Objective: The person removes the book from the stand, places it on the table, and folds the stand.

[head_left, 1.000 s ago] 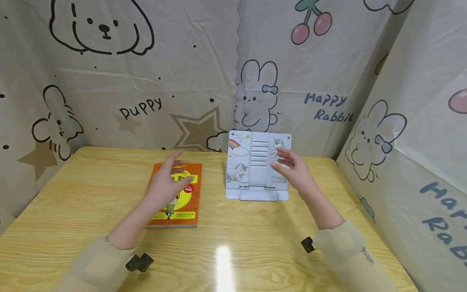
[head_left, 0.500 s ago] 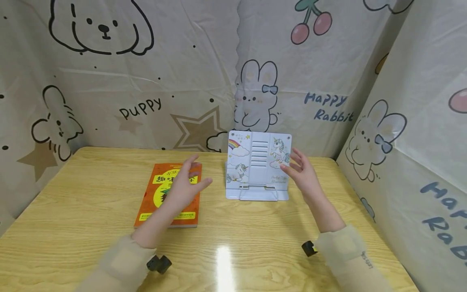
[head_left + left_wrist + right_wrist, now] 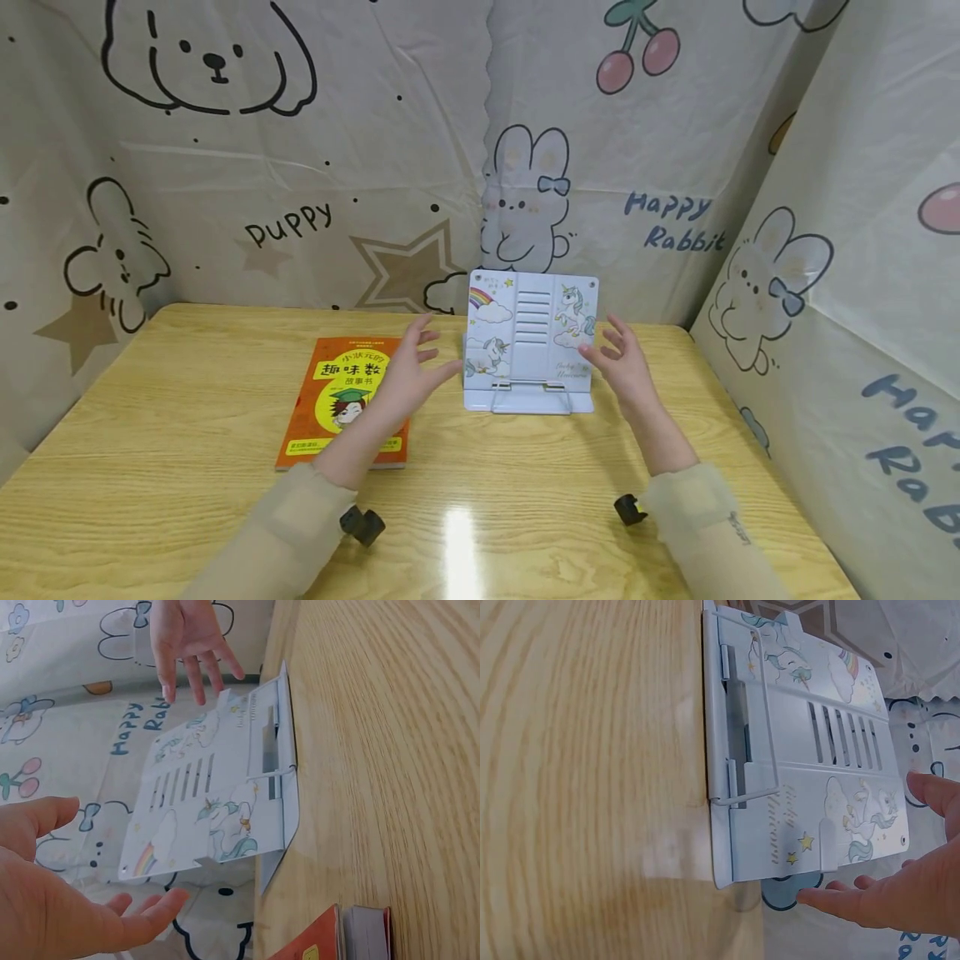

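Observation:
A white metal book stand (image 3: 535, 367) with unicorn, cloud and rainbow drawings stands upright at the back of the table. Its wire page holder (image 3: 768, 712) shows at the lower front in the right wrist view. My left hand (image 3: 408, 379) hovers just left of the stand, thumb spread and fingers slightly bent, holding nothing. Close to the stand's right edge is my right hand (image 3: 628, 371), also with nothing in its grasp. In the left wrist view both the left hand (image 3: 67, 900) and the right hand (image 3: 187, 637) appear apart from the stand. An orange paperback book (image 3: 307, 421) lies flat, partly hidden behind my left forearm.
The wooden table (image 3: 517, 500) ends at a printed cloth (image 3: 420, 150) hanging behind it and along the right side. Small black devices sit at each wrist, near the left sleeve (image 3: 307, 517) and the right sleeve (image 3: 690, 500).
My left hand has moved right, from over the orange book to beside the book stand's left edge. My right hand has shifted slightly right and down. The stand and book stay put.

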{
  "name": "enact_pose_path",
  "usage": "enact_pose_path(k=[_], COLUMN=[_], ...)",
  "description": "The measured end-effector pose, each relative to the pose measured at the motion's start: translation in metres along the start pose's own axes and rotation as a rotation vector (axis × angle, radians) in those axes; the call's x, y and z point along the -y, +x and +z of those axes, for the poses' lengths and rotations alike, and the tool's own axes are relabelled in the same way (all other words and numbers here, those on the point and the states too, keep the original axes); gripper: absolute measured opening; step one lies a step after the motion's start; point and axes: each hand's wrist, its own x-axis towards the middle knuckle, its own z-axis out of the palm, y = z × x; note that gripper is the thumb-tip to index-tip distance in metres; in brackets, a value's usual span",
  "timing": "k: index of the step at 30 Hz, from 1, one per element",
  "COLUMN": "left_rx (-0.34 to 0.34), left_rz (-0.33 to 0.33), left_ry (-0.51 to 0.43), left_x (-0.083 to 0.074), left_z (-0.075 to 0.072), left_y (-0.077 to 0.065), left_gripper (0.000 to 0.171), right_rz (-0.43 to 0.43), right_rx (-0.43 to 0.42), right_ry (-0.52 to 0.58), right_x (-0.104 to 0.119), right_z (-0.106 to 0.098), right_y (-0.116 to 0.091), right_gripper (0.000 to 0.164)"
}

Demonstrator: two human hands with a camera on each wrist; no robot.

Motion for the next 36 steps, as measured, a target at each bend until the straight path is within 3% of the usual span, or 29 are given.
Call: enact_pose_path(k=[12, 36], left_rx=[-0.013, -0.003], left_rz=[-0.036, -0.051], left_ry=[-0.002, -0.012], left_x=[0.014, 0.021], left_z=[0.019, 0.035], left_y=[0.031, 0.078], left_gripper=[0.079, 0.077], right_rz=[0.076, 0.169], right_rx=[-0.038, -0.131], right_ry=[0.06, -0.064], right_x=[-0.01, -0.013], right_z=[0.004, 0.01], right_y=[0.017, 0.048], right_gripper=[0.081, 0.07])
